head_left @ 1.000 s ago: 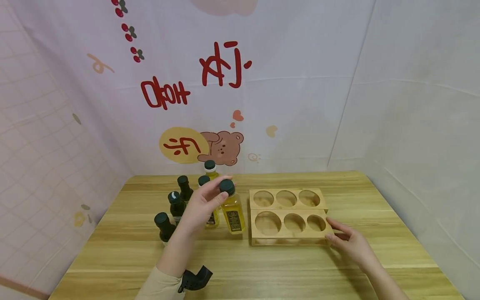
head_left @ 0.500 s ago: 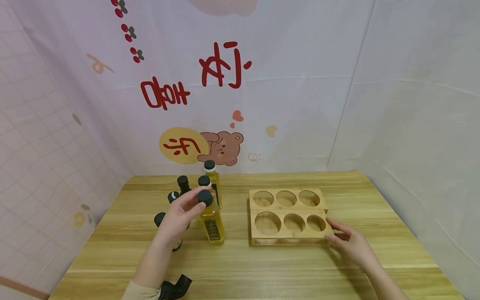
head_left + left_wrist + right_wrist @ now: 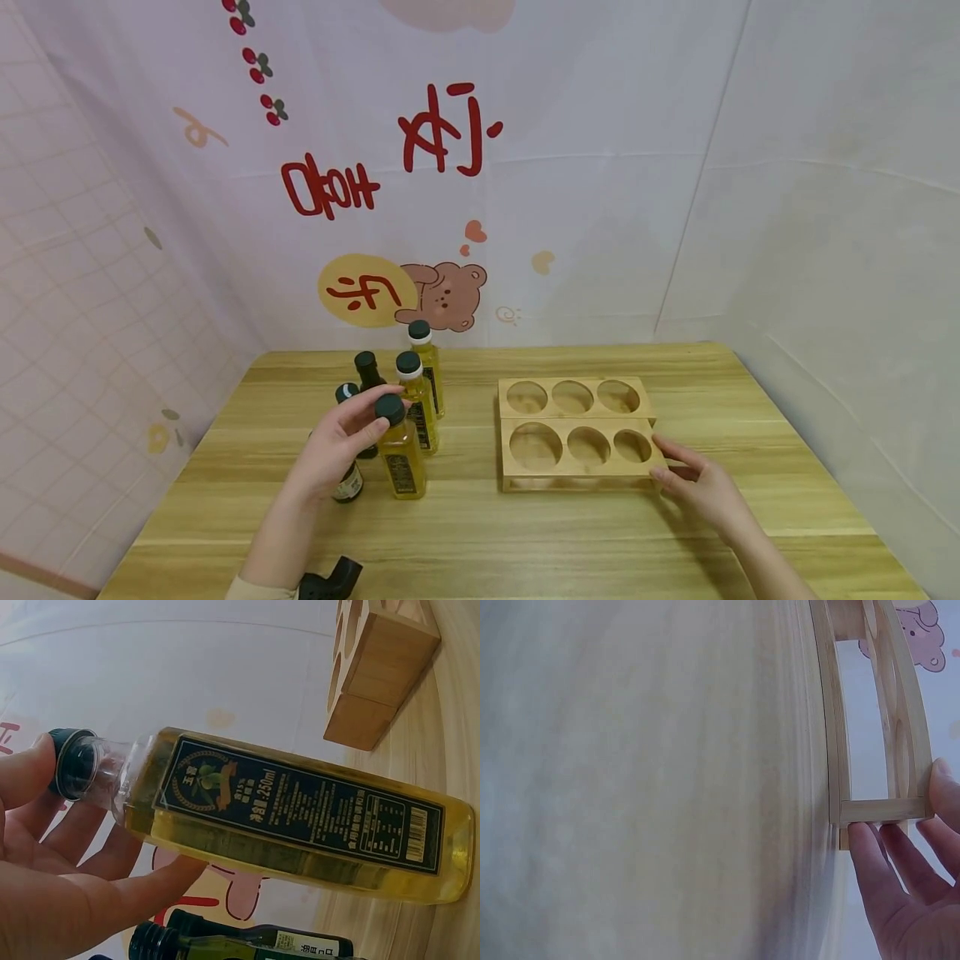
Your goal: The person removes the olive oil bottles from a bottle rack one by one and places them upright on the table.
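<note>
My left hand (image 3: 326,454) grips a bottle of yellow cooking oil (image 3: 403,467) by its neck, just under the dark green cap. The left wrist view shows the thumb at the cap and the bottle's black label (image 3: 300,802); its base is right at the tabletop. Over on the right, my right hand (image 3: 705,492) holds the near right end of a two-step wooden bottle rack (image 3: 564,467). The right wrist view has the thumb on the rack's top board (image 3: 911,705) and fingertips against its end panel (image 3: 885,810). All the rack's round holes are bare.
Two more oil bottles, a nearer one (image 3: 422,417) and a farther one (image 3: 433,375), stand behind the held bottle. Dark bottles, among them one at the back (image 3: 367,368) and one in front (image 3: 348,485), are partly hidden by my left hand. A printed cloth (image 3: 600,208) hangs behind the table.
My left hand has carried the oil bottle leftward and down, from beside the rack to the front of the bottle group. My right hand and the rack have stayed put.
</note>
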